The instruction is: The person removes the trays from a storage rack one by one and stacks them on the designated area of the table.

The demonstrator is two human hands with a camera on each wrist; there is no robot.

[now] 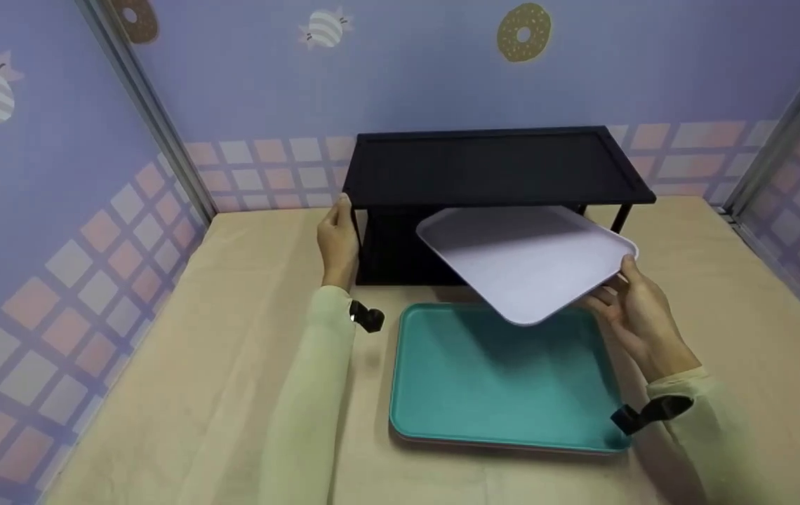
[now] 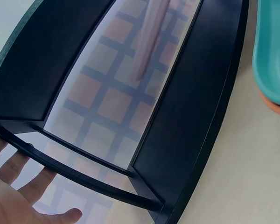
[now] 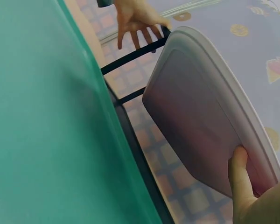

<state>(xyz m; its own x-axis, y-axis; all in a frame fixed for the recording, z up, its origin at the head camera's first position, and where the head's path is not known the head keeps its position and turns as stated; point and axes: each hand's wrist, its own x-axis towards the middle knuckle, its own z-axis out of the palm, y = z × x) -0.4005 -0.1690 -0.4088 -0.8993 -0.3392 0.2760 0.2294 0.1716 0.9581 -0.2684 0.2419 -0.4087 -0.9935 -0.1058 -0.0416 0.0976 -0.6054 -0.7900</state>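
Observation:
My right hand [image 1: 642,319] grips a pale lilac tray [image 1: 526,259] by its right corner, thumb on top and fingers beneath. The tray tilts, with its far part under the top board of a black two-tier rack [image 1: 498,168]. In the right wrist view the tray's underside [image 3: 196,112] faces the camera. My left hand [image 1: 339,242] touches the rack's left front post, near the top corner. Its fingers [image 2: 37,184] look fairly straight and spread against the post in the left wrist view. A teal tray [image 1: 505,379] lies flat in front of the rack, below the lilac one.
Under the teal tray shows the edge of another, orange-pink tray [image 2: 275,106]. The rack's lower board [image 1: 400,252] lies near the tabletop. A patterned wall [image 1: 435,63] stands close behind the rack, with side walls at left and right. A beige cloth [image 1: 231,337] covers the table.

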